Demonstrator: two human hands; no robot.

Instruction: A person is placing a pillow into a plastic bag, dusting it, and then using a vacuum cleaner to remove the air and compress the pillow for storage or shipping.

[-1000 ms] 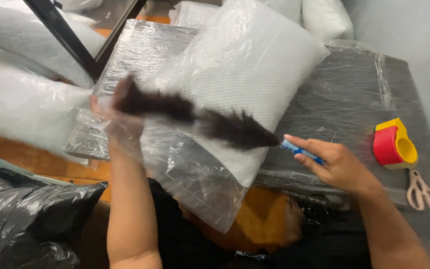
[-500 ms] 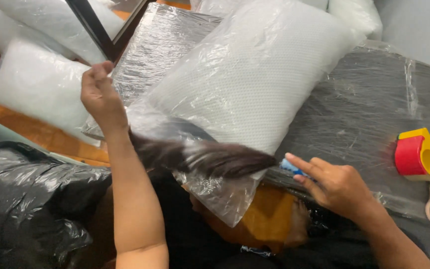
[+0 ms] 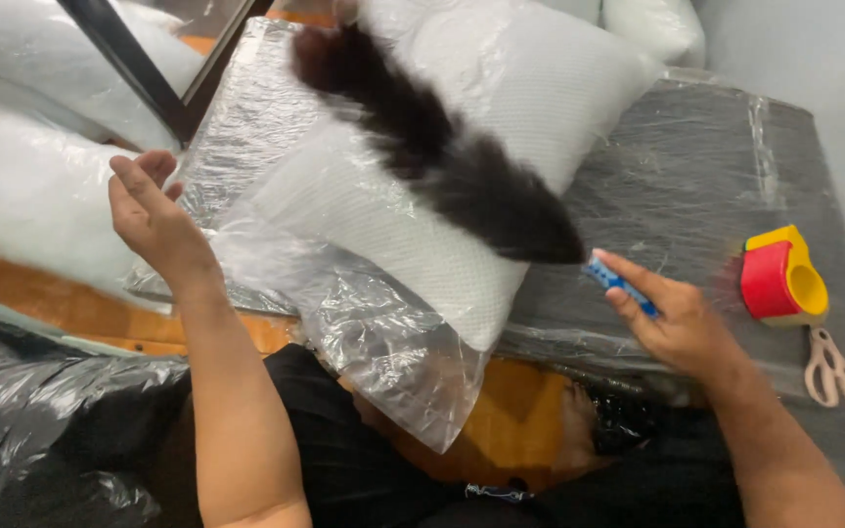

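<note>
My right hand [image 3: 672, 318] grips the blue handle [image 3: 616, 279] of a dark feather duster [image 3: 442, 147], whose fluffy head lies blurred across a white pillow [image 3: 462, 225] wrapped in a clear plastic bag [image 3: 383, 332]. The pillow rests on a plastic-covered grey table [image 3: 696, 176]. My left hand [image 3: 154, 220] is raised at the pillow's left side, fingers loosely apart, holding nothing and just clear of the bag's edge.
A red and yellow tape dispenser [image 3: 779, 279] and pale scissors [image 3: 833, 367] lie at the right. More bagged white pillows [image 3: 22, 196] sit at the left and back. A black plastic bag [image 3: 41, 430] fills the lower left; a dark metal frame [image 3: 144, 68] crosses the top left.
The duster swung from the pillow's near edge up across its top. My left hand let go of the bag and dropped slightly to the left.
</note>
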